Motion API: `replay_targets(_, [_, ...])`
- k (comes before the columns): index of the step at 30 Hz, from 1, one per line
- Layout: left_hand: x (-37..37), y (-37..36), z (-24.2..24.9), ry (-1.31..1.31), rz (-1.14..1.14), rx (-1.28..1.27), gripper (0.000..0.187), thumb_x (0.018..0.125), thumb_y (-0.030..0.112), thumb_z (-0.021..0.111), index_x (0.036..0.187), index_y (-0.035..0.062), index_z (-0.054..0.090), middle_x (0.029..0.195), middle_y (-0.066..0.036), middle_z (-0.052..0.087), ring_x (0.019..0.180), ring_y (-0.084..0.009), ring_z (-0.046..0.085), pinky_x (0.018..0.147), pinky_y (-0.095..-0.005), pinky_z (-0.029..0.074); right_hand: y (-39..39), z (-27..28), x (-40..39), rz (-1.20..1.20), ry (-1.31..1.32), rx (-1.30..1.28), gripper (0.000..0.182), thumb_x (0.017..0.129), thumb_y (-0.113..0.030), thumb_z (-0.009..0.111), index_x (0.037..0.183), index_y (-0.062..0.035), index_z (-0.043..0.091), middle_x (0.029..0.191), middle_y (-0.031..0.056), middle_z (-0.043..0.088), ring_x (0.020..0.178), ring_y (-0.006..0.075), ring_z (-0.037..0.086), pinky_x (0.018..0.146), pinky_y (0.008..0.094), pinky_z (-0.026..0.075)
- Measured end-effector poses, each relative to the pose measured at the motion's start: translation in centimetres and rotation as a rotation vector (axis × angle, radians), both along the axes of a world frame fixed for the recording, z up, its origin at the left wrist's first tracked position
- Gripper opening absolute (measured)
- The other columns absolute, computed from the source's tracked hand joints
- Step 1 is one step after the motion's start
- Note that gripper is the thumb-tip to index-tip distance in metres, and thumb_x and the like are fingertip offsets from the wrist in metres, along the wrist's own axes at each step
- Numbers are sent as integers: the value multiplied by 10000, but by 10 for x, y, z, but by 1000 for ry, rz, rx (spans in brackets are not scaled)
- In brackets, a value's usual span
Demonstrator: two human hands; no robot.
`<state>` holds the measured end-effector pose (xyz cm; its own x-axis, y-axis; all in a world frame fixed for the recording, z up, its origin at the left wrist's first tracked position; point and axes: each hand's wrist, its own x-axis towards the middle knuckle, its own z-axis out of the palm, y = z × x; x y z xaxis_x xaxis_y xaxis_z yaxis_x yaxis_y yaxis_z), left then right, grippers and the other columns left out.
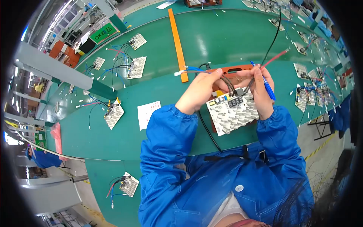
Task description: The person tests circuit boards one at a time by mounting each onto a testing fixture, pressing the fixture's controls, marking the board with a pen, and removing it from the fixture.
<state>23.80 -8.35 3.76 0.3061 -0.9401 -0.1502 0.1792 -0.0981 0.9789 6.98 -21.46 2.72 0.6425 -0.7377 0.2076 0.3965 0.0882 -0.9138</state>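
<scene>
A white circuit board [235,118] with a small digit display and silvery lumps lies in front of me, below my hands. My left hand [204,89] is closed, with blue and black wires [196,69] pinched between thumb and fingers. Opposite it, my right hand [262,89] is also closed. It holds a blue pen [269,89] and the base of a red wire [277,57]; a black wire [273,39] rises beside it. Behind the board shows a reddish-brown fixture [231,70], partly hidden by my hands and the wires.
On the left of the green bench stand several wired boards [137,68] and a paper sheet [148,114]. An orange bar [176,41] crosses the conveyor surface [211,34]. More wired boards [312,94] are grouped at the right. A black cable [207,130] runs beside my board.
</scene>
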Motion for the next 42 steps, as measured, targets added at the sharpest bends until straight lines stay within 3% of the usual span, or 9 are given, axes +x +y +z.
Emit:
replay_targets(2, [6,-6,-2,-52,-65,-60,570,1062,422,463,905,-42,756,861,-153,732,764,-210,672,718,-345,515,-7,3,1,69,88,134,241,1094,-268,475,1114,-31,516,1062,234,709,755,296,744,655,363,623])
replay_targets(4, [12,-15,8,-951,101,-325,530,1050,403,486,949,-44,753,937,-209,729,975,-306,665,861,-390,497,-27,2,3,35,76,143,236,1088,-258,491,1092,-25,528,1063,224,711,744,273,741,643,342,618])
replay_targets(5, [22,-17,2,-1186,55,-239,479,1009,381,552,1143,-52,705,1135,-274,687,1168,-389,589,968,-424,450,-41,1,2,19,141,57,238,1085,-257,499,1078,-22,537,1063,217,712,744,256,739,646,336,616])
replay_targets(10, [-6,-3,-12,-1087,-171,-168,858,789,431,800,1419,-62,491,1398,-260,550,1337,-408,489,1140,-468,373,-91,-12,-8,-22,379,-310,266,1090,-232,493,1149,15,572,1041,173,720,787,176,730,736,282,582])
replay_targets(14, [-43,-5,-12,-1223,-22,-228,838,715,290,837,1415,-11,488,1386,-227,546,1334,-401,476,1124,-474,379,-82,-12,-20,-129,362,-628,329,1100,-185,449,1322,38,543,1119,149,728,1010,168,702,893,279,529])
replay_targets(20, [-43,-3,-12,-1051,41,-215,816,657,196,819,1391,17,510,1329,-195,559,1281,-384,491,1103,-464,394,-90,-14,-57,4,294,-531,374,1085,-131,463,1410,50,496,1310,194,654,1227,253,632,1045,342,468])
replay_targets(23, [-31,-3,-24,-968,19,-208,799,656,162,826,1387,39,525,1317,-184,557,1311,-371,462,1117,-446,389,-93,-17,-80,171,366,-847,447,902,-4,684,1333,-14,568,1435,195,577,1407,340,486,1155,435,380])
replay_targets(27, [-32,-2,-22,-860,-5,-127,801,688,164,827,1415,55,509,1407,-197,502,1370,-400,398,1136,-459,376,-86,-18,-86,223,398,-1009,500,759,7,790,1222,-66,613,1446,183,580,1459,415,394,1177,504,340])
replay_targets(42, [-35,10,-42,-906,145,-143,812,679,173,845,1419,125,514,1409,-177,474,1365,-365,387,1152,-468,334,-102,-18,-93,268,386,-1156,296,738,22,787,987,-40,641,1382,205,626,1328,427,527,1087,491,428])
